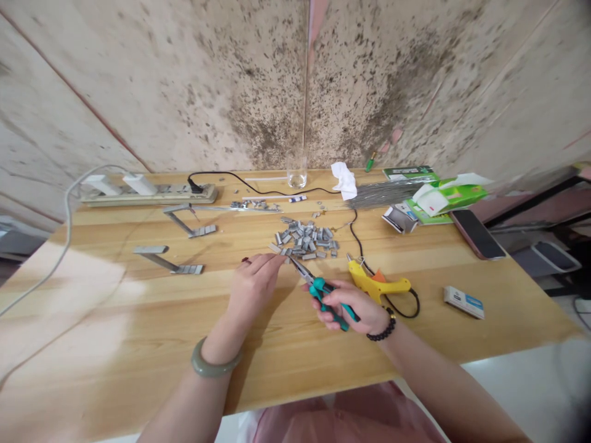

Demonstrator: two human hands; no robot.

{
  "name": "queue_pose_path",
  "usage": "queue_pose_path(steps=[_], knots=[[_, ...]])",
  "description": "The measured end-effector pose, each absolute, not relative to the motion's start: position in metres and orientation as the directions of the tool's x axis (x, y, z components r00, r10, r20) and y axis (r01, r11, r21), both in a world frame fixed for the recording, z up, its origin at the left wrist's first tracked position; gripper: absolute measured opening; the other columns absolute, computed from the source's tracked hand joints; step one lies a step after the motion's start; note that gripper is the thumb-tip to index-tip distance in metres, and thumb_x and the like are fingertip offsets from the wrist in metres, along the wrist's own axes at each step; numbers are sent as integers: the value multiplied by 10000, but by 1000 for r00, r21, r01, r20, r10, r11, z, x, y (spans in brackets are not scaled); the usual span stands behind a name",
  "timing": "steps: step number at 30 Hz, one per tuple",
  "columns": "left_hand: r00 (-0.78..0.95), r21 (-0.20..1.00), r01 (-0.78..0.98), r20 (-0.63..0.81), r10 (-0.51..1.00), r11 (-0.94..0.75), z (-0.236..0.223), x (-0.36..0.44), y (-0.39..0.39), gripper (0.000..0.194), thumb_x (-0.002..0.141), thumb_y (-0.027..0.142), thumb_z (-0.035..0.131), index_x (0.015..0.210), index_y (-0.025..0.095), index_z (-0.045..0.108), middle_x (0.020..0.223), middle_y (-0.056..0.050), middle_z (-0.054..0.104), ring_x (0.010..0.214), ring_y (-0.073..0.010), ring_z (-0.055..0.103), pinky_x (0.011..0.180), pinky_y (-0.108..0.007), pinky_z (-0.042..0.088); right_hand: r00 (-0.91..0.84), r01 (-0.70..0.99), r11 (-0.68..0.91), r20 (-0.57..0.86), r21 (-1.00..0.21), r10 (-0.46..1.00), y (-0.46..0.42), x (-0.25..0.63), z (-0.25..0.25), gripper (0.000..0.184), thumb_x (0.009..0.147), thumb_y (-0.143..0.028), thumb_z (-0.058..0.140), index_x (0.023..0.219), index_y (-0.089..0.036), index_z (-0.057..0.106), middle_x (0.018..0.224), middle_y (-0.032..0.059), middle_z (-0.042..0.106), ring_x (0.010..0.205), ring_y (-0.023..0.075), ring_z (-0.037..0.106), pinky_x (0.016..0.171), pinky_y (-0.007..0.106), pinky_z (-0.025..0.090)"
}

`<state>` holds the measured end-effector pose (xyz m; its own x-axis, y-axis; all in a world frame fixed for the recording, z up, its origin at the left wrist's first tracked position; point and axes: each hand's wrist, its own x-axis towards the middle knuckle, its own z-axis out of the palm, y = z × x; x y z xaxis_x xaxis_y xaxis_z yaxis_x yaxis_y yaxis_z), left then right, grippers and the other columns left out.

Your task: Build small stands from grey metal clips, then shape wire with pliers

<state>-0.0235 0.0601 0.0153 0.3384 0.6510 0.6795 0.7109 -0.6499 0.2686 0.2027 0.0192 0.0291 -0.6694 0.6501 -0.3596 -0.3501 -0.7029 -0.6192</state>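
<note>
My right hand (353, 306) is wrapped round the teal-and-black handles of long-nose pliers (318, 289), whose tip points up and left. My left hand (256, 280) has its fingers pressed together close to the plier tip. Whatever it pinches, if anything, is too small to make out. Just beyond both hands lies a loose pile of small grey metal pieces (307, 239), which look like staple strips. To the left stand two bent grey shapes built of similar pieces, a nearer one (159, 258) and a farther one (178, 220).
A yellow glue gun (376, 280) with a black cord lies right of the pliers. Further right are a small box (464, 301) and a phone (478, 234). Thin metal wires (388, 192), a glass (297, 173) and a power strip (170, 194) line the back.
</note>
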Motion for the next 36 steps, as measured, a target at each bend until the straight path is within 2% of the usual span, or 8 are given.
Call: queue_pose_path(steps=[3,6,9,13,17,32,36], knots=[[218,443,675,644,733,-590,20,-19,59,157,892,155,510,947,189,653,864,-46,714,760,-143,660,697,-257,510,-712,-377,-707,-301,-598,634,19,204,27,326,699,-170,613,1024,-149,599,793,27,566,581,102,523,441,200,380],[146,484,681,646,750,-549,23,-18,58,146,893,166,515,940,182,652,799,-33,704,714,-134,655,666,-246,507,-739,-381,-713,-270,-589,618,18,204,25,333,714,-174,606,1046,-149,594,821,35,577,606,115,542,457,212,401],[160,404,728,685,710,-554,24,-20,57,170,889,146,508,966,188,653,829,-40,713,737,-140,666,669,-248,503,-742,-395,-701,-244,-594,625,17,204,24,336,727,-179,606,1062,-151,586,843,39,586,622,121,553,472,221,415],[228,223,799,746,625,-558,22,-22,56,214,874,108,507,1005,197,651,884,-54,725,749,-153,675,688,-261,489,-730,-419,-661,-202,-622,653,16,203,23,331,731,-183,614,1058,-144,577,847,44,597,671,144,585,531,255,457],[293,104,831,753,589,-547,22,-23,55,252,871,95,497,1039,208,647,870,-57,729,717,-161,670,684,-272,464,-725,-401,-646,-207,-650,657,15,202,23,352,717,-190,631,1061,-143,576,852,44,609,694,159,606,558,275,479],[383,66,799,709,592,-597,24,-23,51,325,884,67,450,1127,213,608,936,-59,726,774,-176,642,712,-304,430,-684,-389,-626,-243,-676,687,15,201,23,368,727,-191,645,1086,-142,577,822,37,578,611,122,561,458,222,425],[394,71,795,694,603,-602,24,-24,51,322,893,78,453,1140,216,609,959,-66,725,796,-183,639,732,-317,417,-703,-383,-659,-257,-648,663,16,202,24,351,741,-190,636,1083,-151,568,824,31,574,601,114,548,458,220,410]])
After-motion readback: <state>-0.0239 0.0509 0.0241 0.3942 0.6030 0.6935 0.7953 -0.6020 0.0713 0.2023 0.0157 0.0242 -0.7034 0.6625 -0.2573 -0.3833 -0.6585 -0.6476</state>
